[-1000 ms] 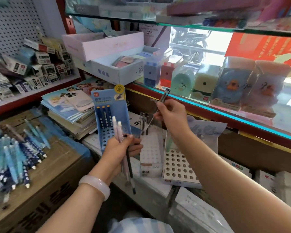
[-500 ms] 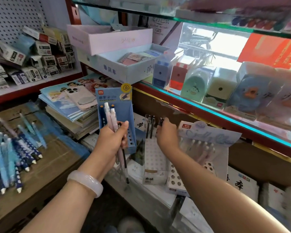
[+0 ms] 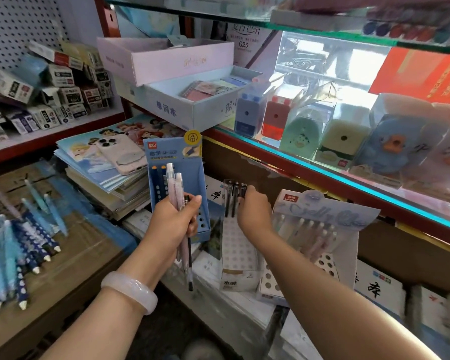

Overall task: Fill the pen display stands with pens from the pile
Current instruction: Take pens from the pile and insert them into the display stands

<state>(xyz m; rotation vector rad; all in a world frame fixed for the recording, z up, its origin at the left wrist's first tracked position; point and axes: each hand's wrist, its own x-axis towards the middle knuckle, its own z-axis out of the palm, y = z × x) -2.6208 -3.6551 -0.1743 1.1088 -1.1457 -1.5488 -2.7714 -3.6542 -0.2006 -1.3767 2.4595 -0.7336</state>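
My left hand [image 3: 176, 220] grips a small bundle of pens [image 3: 176, 188], pale pink ones and a thin black one, upright in front of the blue display stand [image 3: 192, 178]. That stand holds a few dark blue pens at its left side. My right hand [image 3: 255, 213] reaches over the white display stand [image 3: 238, 255], its fingertips pinched on the top of the rightmost black pen [image 3: 244, 190] standing in the back row beside two others. A third stand [image 3: 325, 211] at the right holds several pastel pens. The pile of blue pens [image 3: 16, 245] lies on a cardboard box at the left.
A stack of picture books with a phone [image 3: 120, 154] on top sits behind the blue stand. A glass shelf edge [image 3: 322, 167] with boxed sharpeners runs above the stands. Small boxes crowd the left shelf [image 3: 50, 87]. White packages lie under the stands.
My right hand came down from chest height with a black pen and set it into the white stand's back row. My left hand kept its bundle and rose slightly.
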